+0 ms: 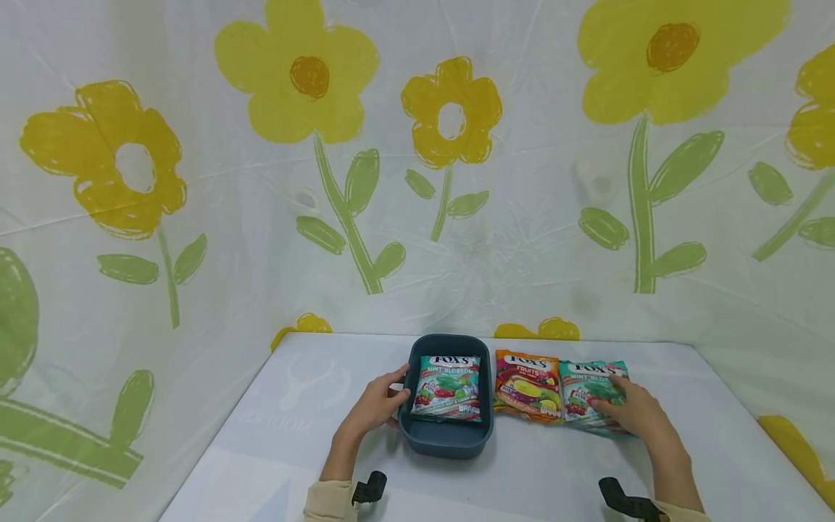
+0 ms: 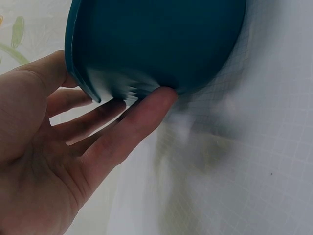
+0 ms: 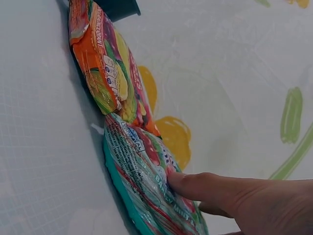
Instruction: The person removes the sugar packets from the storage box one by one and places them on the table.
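Note:
A dark blue-teal plastic container [image 1: 446, 446] stands on the table, with a green Mint Blossom candy bag [image 1: 446, 388] lying inside it. My left hand [image 1: 378, 402] holds the container's left side. In the left wrist view, its thumb [image 2: 49, 73] is at the rim and the fingers lie along the outer wall. To the right, my right hand [image 1: 642, 413] touches a second green Mint Blossom candy bag [image 1: 590, 395]. The right thumb [image 3: 195, 183] lies extended on that bag's printed face; the other fingers are partly hidden behind the thumb and hand.
An orange Fruits candy bag [image 1: 527, 388] lies between the container and the second green bag, its right edge against that bag. The white table [image 1: 293, 449] ends at a flower-printed curtain [image 1: 522, 217] behind and at the sides.

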A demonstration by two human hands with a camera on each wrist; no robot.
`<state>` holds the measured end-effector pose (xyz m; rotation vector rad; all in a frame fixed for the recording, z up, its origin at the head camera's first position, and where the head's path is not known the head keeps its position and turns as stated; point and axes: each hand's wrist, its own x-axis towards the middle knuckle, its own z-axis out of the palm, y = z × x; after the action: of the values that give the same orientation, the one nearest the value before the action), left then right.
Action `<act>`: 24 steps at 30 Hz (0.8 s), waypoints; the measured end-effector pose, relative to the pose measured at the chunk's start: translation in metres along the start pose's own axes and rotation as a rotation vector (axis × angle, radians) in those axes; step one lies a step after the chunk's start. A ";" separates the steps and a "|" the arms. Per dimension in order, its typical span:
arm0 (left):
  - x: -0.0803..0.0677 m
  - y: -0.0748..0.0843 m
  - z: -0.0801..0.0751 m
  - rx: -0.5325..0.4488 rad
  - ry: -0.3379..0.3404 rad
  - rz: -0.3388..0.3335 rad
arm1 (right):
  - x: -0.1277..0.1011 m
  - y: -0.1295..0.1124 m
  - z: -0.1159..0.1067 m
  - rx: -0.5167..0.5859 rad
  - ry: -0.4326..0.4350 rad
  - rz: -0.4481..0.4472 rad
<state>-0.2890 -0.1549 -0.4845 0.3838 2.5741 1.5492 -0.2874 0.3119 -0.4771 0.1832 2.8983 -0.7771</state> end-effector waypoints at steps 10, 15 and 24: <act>0.000 0.000 -0.001 -0.004 -0.001 0.013 | -0.001 -0.002 -0.003 -0.018 -0.007 -0.003; -0.004 -0.001 -0.004 -0.009 0.003 0.014 | 0.000 -0.006 0.000 -0.014 0.000 -0.029; -0.001 -0.001 -0.001 -0.023 -0.012 0.020 | -0.011 -0.022 -0.002 -0.068 0.075 -0.070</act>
<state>-0.2883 -0.1565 -0.4855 0.4163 2.5485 1.5766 -0.2797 0.2931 -0.4627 0.1069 3.0111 -0.6956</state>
